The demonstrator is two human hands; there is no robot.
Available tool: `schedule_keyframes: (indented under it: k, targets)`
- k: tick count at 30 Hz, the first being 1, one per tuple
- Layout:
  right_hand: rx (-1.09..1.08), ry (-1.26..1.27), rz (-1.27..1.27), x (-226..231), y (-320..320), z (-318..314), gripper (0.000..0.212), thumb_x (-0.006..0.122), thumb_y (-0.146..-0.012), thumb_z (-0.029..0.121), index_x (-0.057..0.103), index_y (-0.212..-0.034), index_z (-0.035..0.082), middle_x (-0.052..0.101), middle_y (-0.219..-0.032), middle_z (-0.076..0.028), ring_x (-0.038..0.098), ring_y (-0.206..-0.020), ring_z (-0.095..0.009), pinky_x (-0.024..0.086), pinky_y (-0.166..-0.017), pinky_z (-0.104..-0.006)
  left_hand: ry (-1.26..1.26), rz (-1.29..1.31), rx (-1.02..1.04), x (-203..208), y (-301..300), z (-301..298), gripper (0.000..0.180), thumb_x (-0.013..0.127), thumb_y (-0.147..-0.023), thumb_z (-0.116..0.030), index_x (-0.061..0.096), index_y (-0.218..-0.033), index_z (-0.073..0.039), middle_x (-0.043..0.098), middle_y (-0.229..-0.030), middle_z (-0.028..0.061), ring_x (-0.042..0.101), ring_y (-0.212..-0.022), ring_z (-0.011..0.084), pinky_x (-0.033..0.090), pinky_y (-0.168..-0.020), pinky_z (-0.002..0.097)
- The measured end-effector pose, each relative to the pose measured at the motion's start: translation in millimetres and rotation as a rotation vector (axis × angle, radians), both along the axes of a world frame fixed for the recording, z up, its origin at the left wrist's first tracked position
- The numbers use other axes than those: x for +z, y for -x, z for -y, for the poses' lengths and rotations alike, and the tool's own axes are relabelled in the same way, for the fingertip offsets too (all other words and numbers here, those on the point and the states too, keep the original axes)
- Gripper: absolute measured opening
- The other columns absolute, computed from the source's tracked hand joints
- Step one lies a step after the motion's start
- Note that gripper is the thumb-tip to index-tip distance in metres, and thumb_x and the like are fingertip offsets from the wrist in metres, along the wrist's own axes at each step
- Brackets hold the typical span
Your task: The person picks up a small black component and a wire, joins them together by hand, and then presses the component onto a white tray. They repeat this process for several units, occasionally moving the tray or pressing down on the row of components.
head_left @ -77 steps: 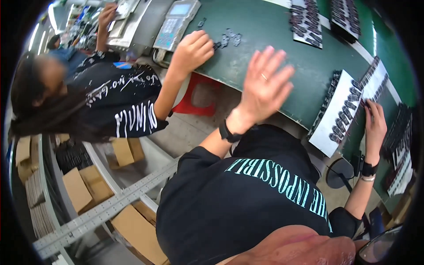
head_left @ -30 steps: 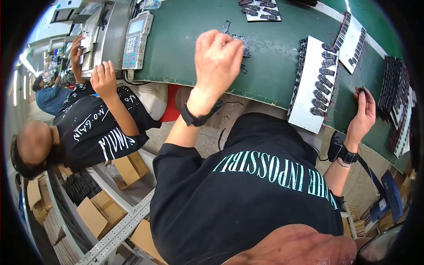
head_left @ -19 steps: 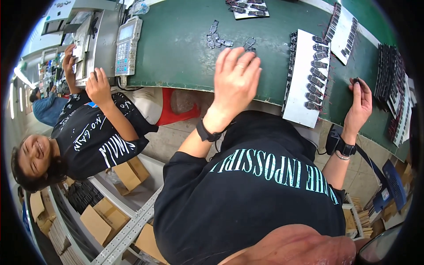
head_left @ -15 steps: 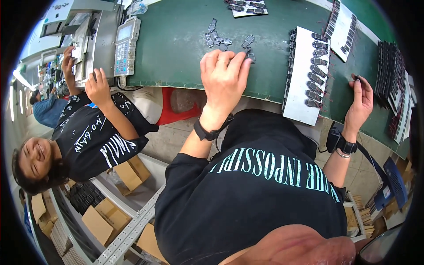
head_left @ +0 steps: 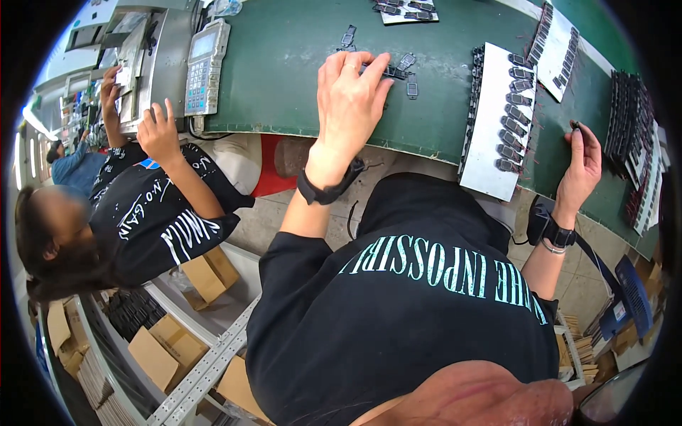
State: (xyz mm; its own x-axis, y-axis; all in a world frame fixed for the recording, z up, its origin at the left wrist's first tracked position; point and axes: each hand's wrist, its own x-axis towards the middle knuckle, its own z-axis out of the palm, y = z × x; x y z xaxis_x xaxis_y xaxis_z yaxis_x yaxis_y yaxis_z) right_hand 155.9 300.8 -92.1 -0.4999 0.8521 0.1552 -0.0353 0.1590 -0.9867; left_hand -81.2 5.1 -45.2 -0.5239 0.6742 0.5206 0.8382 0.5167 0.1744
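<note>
My left hand (head_left: 350, 96) reaches over the small black rectangular frames on the bench, covering some of them. Its thumb and index finger are apart; a dark piece (head_left: 392, 72) shows beside them, and no grip on it is visible. Loose black frames lie around: one (head_left: 348, 37) beyond the fingers, one (head_left: 406, 61) and another (head_left: 412, 90) to the right. Farther right, my right hand (head_left: 582, 157) pinches a tiny dark part (head_left: 575, 125) between thumb and fingers, its kind too small to make out.
Between my hands stands a white board (head_left: 490, 135) with a row of black wired modules (head_left: 513, 131). Another such board (head_left: 556, 53) lies beyond it. Stacked black strips (head_left: 629, 121) are at far right. At left are a grey keypad device (head_left: 206, 67) and a co-worker's hand (head_left: 158, 135).
My left hand has shifted left and away from me, uncovering a dark piece beside the frames. My right hand stays nearly in place, still pinching its small part.
</note>
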Motion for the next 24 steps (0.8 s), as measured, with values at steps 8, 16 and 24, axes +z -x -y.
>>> schedule_keyframes:
  k: [8,16,24]
  targets:
    - [-0.065,0.023,0.009,7,-7,7,0.022,0.063,-0.098,0.006,0.067,-0.119,-0.002,0.069,-0.107,-0.006,0.064,-0.093,-0.011,0.050,-0.086,-0.0235,0.047,0.062,-0.120,2,17,8,0.026,0.080,-0.076,-0.014,0.072,-0.100,-0.008,0.066,-0.098,0.0027,0.056,-0.106,0.0273,0.045,-0.092,0.0406]
    - [0.351,0.241,-0.069,71,13,40,0.024,0.063,-0.097,0.006,0.063,-0.119,-0.003,0.067,-0.101,-0.005,0.064,-0.089,-0.014,0.050,-0.087,-0.0278,-0.234,0.377,-0.228,34,-37,-26,0.020,0.077,-0.082,-0.009,0.072,-0.101,-0.005,0.071,-0.097,0.0098,0.069,-0.090,0.0266,0.055,-0.078,0.0352]
    - [0.468,0.187,0.006,93,33,74,0.018,0.065,-0.095,0.003,0.065,-0.112,-0.002,0.067,-0.100,-0.002,0.063,-0.085,-0.009,0.051,-0.080,-0.0224,-0.390,0.706,-0.391,38,-76,-68,0.025,0.075,-0.083,-0.005,0.071,-0.107,-0.001,0.072,-0.096,0.0137,0.071,-0.082,0.0232,0.056,-0.073,0.0300]
